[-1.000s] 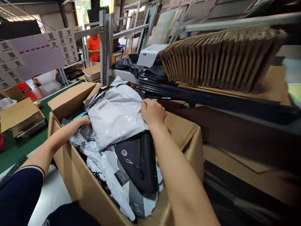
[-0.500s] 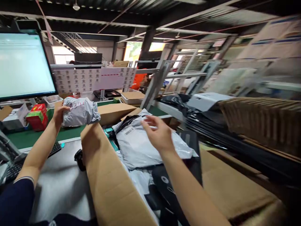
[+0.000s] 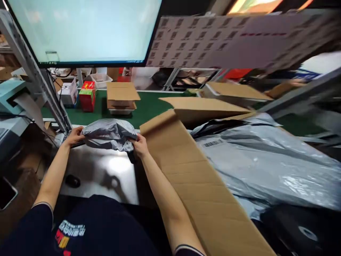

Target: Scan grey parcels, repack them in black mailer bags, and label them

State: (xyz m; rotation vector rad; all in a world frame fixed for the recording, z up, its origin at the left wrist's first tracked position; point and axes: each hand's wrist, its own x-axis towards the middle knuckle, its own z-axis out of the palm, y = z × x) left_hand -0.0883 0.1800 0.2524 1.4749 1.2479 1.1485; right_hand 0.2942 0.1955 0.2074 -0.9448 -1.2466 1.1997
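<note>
A grey-white plastic mailer bag point(image 3: 109, 133) is stretched between my two hands above the metal worktop point(image 3: 101, 167). Its left end is pinched in my left hand point(image 3: 74, 136), and my right hand point(image 3: 140, 145) grips the crumpled right end. Just right of my right hand stands a large open cardboard box point(image 3: 191, 170). Inside the box lies a bigger white plastic mailer point(image 3: 261, 153) with a barcode label, over black items point(image 3: 298, 229). The contents of the bag in my hands are hidden.
A monitor point(image 3: 87, 32) hangs ahead above a green conveyor belt point(image 3: 149, 106). On the belt are a red box point(image 3: 87, 96) and a small brown carton point(image 3: 122, 96). A black mouse point(image 3: 72, 181) lies on the worktop; a metal post point(image 3: 39, 71) rises at left.
My view has turned left and down. My right hand has left the area over the big mailer in the box and taken hold of the smaller bag that my left hand holds.
</note>
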